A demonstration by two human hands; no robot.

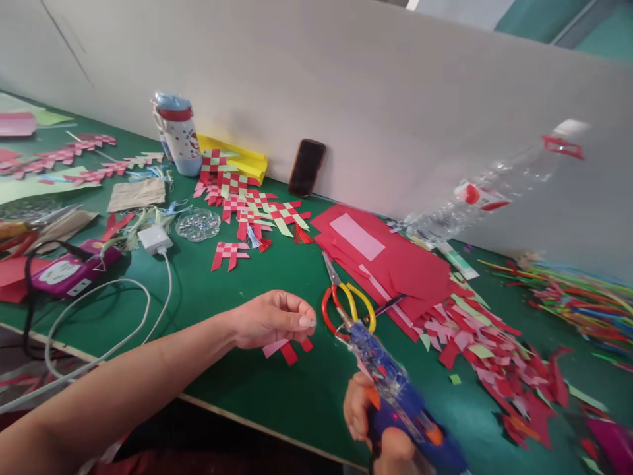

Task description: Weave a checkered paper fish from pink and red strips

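My left hand [277, 320] is closed in a pinch over the table, with a tiny pale, shiny piece [312, 324] at its fingertips. Wrapped around the handle of a blue hot glue gun [390, 389] is my right hand [363, 409]. The gun's nozzle points up and left, close to red-and-yellow-handled scissors [352, 300]. Below my left hand a red and pink woven paper piece [289, 353] lies partly hidden. Several woven paper fish [247, 204], some with tassels, lie farther back. A clear dish [198, 225] holds many small shiny pieces.
Red paper sheets [366, 247] and a heap of paper scraps [494, 356] lie to the right, with a tilted plastic bottle [484, 191] behind. A phone [307, 167] leans on the wall. At left are a cup [180, 135], a purple power strip [74, 270] and a white cable [148, 297].
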